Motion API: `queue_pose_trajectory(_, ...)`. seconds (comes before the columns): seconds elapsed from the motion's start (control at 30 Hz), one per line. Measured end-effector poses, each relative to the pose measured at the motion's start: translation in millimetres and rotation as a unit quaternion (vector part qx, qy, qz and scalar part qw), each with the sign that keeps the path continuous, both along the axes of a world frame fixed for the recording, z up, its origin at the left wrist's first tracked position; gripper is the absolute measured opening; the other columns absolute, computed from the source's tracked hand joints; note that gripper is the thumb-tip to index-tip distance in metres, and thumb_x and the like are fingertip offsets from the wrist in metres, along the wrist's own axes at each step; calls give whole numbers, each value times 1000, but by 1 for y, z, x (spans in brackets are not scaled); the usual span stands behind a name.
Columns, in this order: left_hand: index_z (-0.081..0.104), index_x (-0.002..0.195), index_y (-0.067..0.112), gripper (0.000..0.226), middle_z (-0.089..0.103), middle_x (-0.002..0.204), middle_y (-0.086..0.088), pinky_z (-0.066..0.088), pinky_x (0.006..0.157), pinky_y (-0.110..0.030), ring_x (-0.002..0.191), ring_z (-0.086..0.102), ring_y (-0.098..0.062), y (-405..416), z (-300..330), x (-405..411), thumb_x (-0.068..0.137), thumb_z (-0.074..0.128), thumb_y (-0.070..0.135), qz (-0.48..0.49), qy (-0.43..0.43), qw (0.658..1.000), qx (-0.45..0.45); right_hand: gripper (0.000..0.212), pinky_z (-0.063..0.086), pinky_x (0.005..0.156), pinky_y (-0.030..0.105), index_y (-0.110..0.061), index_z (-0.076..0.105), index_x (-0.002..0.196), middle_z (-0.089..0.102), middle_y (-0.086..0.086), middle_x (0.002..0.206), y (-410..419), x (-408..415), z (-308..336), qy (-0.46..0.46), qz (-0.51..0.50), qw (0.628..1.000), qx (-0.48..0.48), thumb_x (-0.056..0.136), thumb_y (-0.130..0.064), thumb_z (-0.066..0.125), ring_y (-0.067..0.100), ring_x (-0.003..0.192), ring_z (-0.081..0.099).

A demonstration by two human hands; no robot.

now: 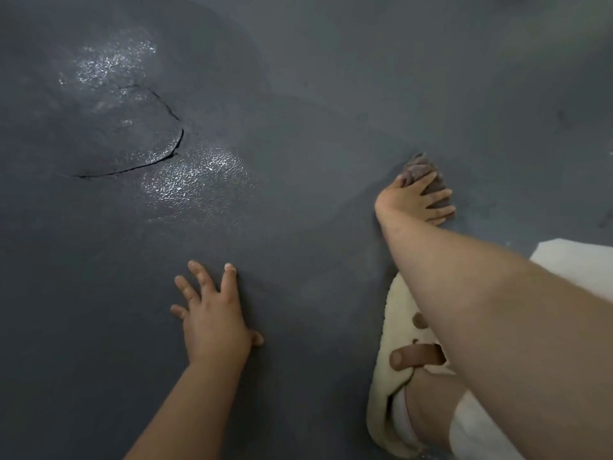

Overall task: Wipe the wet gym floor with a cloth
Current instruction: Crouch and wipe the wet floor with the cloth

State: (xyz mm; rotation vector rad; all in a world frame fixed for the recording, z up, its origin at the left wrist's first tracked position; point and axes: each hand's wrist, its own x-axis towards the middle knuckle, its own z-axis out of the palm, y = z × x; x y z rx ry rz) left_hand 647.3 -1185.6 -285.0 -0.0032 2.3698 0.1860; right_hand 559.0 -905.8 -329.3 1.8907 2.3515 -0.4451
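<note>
I see the dark gym floor (298, 94) with a curved crack (159, 157) at far left and shiny wet patches beside that crack. Right of the crack and nearer me, the left hand (212, 313) lies flat on the floor, fingers spread wide. Farther right, the right hand (414, 199) presses a bunched brownish cloth (421, 167) down, fingers spread over it. A cream sandal (394, 327) sits nearer, partly under that forearm.
</note>
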Motion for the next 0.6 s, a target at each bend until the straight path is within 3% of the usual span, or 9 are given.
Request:
queue_pose_trajectory(0.4, 0, 149, 21, 119, -20, 153, -23, 15, 112, -57, 141, -9, -46, 1, -2, -1, 66, 82, 39, 4, 4, 1000, -6, 60, -6, 114, 51, -34, -1, 151, -9, 3, 159, 50, -14, 10, -49, 99, 994, -27, 99, -52, 22, 38, 144, -10)
queue_pose_trajectory(0.6, -2, 149, 21, 118, -20, 152, -23, 16, 112, -55, 141, -9, -46, 3, -1, -1, 68, 81, 40, 0, 6, 1000, -16, 60, -8, 114, 50, -35, -1, 151, -10, 3, 159, 10, -60, 13, -38, 273, 961, -34, 99, -52, 24, 37, 144, -12)
